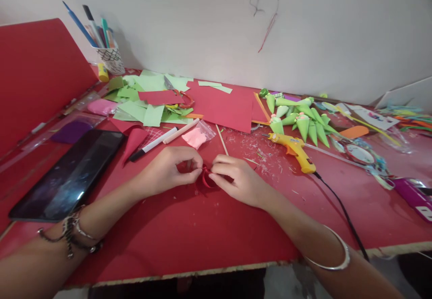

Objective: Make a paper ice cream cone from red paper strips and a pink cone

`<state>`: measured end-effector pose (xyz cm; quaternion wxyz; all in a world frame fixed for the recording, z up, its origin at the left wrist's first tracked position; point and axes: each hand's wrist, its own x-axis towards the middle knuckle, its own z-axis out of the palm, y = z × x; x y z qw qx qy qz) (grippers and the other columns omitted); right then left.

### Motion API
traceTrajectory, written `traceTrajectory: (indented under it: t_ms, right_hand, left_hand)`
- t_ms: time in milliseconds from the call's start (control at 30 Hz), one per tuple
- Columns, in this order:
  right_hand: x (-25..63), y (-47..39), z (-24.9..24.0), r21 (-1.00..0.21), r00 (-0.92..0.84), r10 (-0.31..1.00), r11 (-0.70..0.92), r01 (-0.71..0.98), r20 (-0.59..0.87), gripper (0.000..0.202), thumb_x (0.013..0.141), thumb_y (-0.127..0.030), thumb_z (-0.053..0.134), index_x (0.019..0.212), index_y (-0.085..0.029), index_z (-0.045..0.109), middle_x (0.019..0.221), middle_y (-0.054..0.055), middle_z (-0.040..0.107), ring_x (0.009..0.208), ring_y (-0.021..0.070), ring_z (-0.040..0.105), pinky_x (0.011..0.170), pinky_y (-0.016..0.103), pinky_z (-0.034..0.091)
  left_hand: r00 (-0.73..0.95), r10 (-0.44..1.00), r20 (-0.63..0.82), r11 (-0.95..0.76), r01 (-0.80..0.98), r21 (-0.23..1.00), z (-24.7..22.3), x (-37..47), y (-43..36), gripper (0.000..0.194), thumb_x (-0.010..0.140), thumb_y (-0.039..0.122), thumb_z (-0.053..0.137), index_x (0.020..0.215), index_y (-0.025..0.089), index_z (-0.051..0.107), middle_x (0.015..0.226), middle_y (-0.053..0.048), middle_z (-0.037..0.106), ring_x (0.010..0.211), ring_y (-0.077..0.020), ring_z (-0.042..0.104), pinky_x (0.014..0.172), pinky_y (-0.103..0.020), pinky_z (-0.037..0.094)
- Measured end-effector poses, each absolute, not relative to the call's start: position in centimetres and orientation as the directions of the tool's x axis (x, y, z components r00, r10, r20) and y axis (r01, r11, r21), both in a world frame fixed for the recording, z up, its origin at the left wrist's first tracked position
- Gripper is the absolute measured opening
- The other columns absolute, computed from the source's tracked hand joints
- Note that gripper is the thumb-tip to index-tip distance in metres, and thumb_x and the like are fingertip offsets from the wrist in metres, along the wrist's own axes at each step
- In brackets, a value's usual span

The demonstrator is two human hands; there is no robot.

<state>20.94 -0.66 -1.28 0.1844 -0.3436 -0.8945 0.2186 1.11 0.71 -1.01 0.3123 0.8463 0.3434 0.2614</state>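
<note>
Over the middle of the red table, my left hand (172, 171) and my right hand (238, 177) meet at a small curled strip of red paper (206, 180). Each hand pinches the strip between thumb and forefinger, and it bends into a loop. Its ends are hidden by my fingertips. Just beyond my hands lie a small bag of pink clay (196, 137) and a thin wooden stick (222, 140). A rolled red paper cone (134, 144) and a white marker with a black cap (153, 145) rest beyond my left hand.
A dark tablet (69, 173) lies at left, near a pen cup (110, 60). Green paper scraps (131, 110) and scissors (182, 99) lie at the back. To the right are green paper cones (302, 126) and a yellow glue gun (293, 149), its cord crossing the front edge.
</note>
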Motion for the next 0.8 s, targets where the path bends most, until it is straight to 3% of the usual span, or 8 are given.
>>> traceTrajectory:
  t_ms: [800]
  right_hand:
    - [20.67,-0.81,-1.57,-0.474,-0.672,0.709,0.677,0.562,0.216,0.026,0.087,-0.025,0.038,0.066,-0.016,0.051,0.067,0.000,0.046,0.062,0.0095,0.043,0.057,0.021,0.031]
  left_hand:
    - [0.660,0.722,0.206,-0.577,0.411,0.706,-0.99,1.10,0.52,0.008,0.077,0.022,0.049,0.077,0.015,0.054,0.073,-0.001,0.059,0.066,-0.0097,0.052,0.063,-0.020,0.042]
